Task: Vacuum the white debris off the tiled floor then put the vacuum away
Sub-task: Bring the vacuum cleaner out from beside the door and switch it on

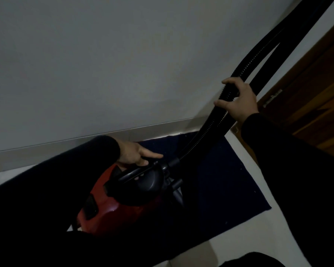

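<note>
Head view: the left hand [135,154] curls round the handle [137,171] of the red vacuum [112,205], thumb stretched forward. The right hand [237,99], up and to the right, grips the ribbed hose [206,128]. Below both lies a dark mat [220,185]. The slack hose could swing into the door [316,97] beside the right hand, or the mat could bunch up under the vacuum.
</note>
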### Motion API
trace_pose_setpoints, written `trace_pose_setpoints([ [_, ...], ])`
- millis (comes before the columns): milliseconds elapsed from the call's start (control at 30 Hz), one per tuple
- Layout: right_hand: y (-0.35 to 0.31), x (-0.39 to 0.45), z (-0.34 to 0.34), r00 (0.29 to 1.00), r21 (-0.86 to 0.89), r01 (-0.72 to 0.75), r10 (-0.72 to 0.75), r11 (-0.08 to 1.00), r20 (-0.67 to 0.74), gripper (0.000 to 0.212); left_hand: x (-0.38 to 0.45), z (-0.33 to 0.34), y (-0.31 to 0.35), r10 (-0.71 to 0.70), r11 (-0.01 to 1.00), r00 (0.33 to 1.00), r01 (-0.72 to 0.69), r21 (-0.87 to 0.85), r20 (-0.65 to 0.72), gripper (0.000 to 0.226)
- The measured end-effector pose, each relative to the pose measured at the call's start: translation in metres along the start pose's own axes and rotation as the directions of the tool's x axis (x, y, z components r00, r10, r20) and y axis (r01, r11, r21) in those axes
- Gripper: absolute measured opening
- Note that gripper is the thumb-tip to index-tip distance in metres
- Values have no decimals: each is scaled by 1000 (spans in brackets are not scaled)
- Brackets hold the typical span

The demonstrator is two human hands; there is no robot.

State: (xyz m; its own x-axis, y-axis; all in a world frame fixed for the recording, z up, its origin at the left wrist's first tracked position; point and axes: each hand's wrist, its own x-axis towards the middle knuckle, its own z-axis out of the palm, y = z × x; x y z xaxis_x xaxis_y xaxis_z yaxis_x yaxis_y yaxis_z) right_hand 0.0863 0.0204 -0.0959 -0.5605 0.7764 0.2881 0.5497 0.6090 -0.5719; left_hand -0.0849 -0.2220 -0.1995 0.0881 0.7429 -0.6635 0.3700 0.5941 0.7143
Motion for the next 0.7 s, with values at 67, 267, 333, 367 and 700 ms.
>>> trace_pose_setpoints([
  [67,1,3,-5,1000,4,-5,5,1000,21,51,-1,2,4,2,996,999,2,95,-35,47],
  [267,-17,11,-35,992,-3,-30,31,1000,121,48,-31,3,20,30,935,1000,-27,354,-3,59],
  [333,-25,15,-50,988,-10,-58,58,998,140,48,-43,4,38,35,944,999,-37,327,11,64],
  [367,-29,15,-57,987,-26,-63,66,998,146,48,-47,5,46,49,949,999,-48,312,5,65],
  [700,-95,19,-160,971,-91,-167,180,982,157,48,-113,4,122,55,983,998,-49,175,-27,61],
])
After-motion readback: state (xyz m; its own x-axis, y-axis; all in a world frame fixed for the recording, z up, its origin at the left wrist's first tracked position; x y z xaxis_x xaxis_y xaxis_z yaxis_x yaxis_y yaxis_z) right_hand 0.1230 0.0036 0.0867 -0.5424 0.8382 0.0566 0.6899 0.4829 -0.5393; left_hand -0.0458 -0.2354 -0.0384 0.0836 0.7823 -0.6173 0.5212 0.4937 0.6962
